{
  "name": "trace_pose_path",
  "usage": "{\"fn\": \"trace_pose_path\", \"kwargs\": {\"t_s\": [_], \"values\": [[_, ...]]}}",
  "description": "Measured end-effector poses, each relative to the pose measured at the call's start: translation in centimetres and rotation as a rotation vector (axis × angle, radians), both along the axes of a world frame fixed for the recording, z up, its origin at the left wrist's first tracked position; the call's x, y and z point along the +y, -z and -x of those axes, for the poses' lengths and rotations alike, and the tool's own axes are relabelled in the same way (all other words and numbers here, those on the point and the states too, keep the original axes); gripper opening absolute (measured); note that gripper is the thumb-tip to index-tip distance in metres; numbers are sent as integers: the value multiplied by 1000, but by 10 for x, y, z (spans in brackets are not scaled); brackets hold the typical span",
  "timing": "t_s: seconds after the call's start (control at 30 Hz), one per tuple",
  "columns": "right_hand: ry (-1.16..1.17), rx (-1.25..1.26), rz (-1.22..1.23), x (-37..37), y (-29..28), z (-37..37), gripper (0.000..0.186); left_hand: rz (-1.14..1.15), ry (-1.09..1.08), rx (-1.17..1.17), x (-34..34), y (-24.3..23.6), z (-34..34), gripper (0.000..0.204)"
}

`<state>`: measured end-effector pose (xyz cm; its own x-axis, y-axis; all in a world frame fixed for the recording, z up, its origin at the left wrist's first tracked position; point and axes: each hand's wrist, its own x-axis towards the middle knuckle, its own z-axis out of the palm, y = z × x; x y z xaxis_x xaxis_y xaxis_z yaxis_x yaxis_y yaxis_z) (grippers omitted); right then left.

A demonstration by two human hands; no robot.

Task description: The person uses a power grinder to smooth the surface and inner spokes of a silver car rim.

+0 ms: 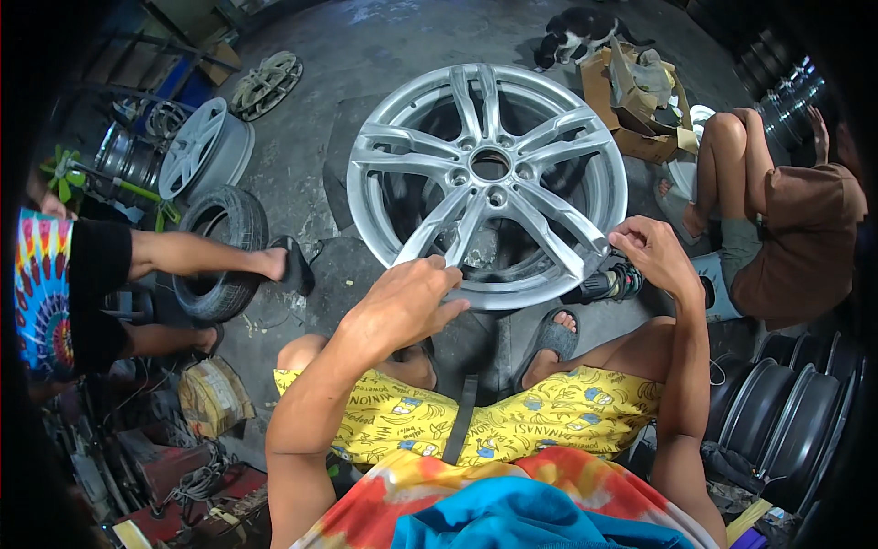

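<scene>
A silver alloy wheel rim (553, 238) with paired spokes lies face up in front of me, its centre hole showing the dark underneath. My left hand (407, 302) reaches to its near left edge. The fingers lie bent over the lip, with the thumb held apart from them. At the near right edge, my right hand (651, 252) is closed in a pinch beside a spoke end. What its fingertips hold, if anything, is too small to make out.
A black tyre (219, 252) and another silver wheel (197, 151) stand left, near a person's leg (201, 256). A cardboard box (640, 105) and a black-and-white cat (581, 35) are at the far side. Another person (800, 229) sits at right, by stacked dark wheels (786, 412).
</scene>
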<state>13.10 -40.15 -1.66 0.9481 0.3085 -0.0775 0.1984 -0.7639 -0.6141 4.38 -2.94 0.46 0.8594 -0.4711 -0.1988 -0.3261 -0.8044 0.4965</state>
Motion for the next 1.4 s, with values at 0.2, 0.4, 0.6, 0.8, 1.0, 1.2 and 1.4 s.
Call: {"fn": "trace_pose_path", "kwargs": {"t_s": [0.2,0.4,0.6,0.8,1.0,1.2,1.4], "values": [[4,35,33,-2,1,-1,25,28,-1,-25,-1,-3,2,28],[-10,31,32,1,0,0,27,0,4,-6,0,-2,3,28],[-18,41,22,1,1,-1,27,13,-4,-40,1,0,7,29],[-49,-4,29,-2,7,-4,27,-9,-6,-26,2,-2,7,29],[-45,13,20,-2,7,-4,27,9,-2,-35,3,-2,7,30],[-37,24,22,-4,7,-2,28,7,3,-38,2,-2,7,30],[-21,38,56,1,0,0,27,3,-6,-29,1,-5,6,29]]}}
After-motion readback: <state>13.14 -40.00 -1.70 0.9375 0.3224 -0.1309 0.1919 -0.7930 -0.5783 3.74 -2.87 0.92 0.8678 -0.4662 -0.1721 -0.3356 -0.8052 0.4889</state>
